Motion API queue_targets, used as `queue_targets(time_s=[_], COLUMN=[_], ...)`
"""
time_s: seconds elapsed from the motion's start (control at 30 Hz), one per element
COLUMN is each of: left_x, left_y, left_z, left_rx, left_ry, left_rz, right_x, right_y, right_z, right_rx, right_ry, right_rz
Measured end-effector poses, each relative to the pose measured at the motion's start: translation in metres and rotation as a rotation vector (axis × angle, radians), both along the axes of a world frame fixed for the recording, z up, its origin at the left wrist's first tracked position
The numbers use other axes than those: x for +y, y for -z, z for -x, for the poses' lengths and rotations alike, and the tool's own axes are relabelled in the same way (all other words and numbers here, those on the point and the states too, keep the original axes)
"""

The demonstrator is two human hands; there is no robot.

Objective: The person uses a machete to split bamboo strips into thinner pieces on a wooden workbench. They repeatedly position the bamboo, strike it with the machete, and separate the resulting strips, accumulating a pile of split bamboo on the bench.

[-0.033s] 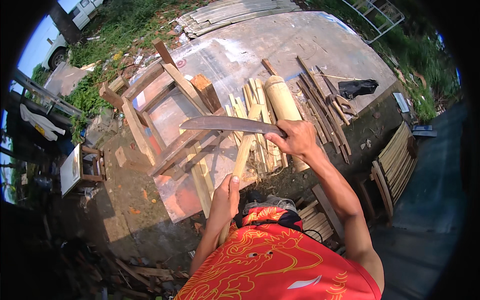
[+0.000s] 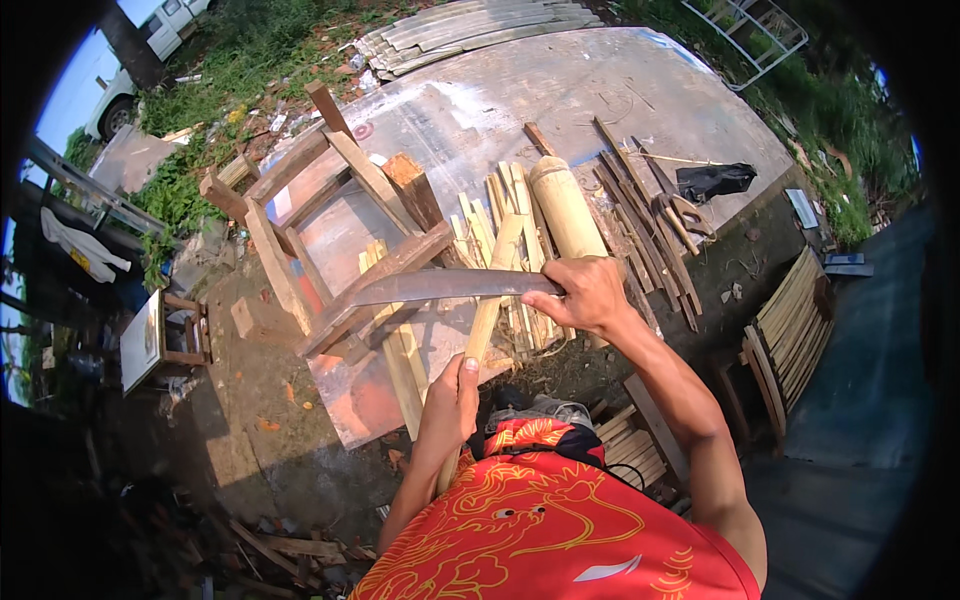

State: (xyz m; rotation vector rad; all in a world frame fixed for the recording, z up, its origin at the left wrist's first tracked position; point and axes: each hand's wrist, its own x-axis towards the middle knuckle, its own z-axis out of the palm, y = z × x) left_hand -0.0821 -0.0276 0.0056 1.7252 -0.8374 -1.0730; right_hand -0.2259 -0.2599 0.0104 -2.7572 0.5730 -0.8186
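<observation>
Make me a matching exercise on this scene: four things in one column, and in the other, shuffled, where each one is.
1. Machete
2. Bamboo strip
3. Thick bamboo pole
4. Handsaw

A. Beside a crumpled black item
B. In the grasp of the left hand
C. Lying just left of the dark wooden strips
D. Gripped by the right hand

Pairs: 1-D, 2-B, 3-C, 4-A

One long blade, one thick bamboo culm, one handsaw, one vehicle
</observation>
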Motion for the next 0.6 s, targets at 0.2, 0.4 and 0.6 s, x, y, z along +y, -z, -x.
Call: queue_targets(time_s=[0.2,0.4,0.6], left_x=[0.0,-0.011,-0.007], left_y=[0.0,-0.003,-0.002], left_z=[-0.006,-0.01,-0.009], left_rx=[-0.038,-0.038,-0.015], left_ry=[-0.013,-0.028,-0.039], left_rz=[-0.001,-0.009,-0.013], right_x=[-0.012,-0.014,-0.011], right_y=[-0.001,0.009,0.006], right_z=[-0.007,-0.01,-0.01], right_rx=[-0.08,-0.053,-0.008], right_ry=[0.181,0.135,0.003], right_rz=[-0.008,0.048,0.072])
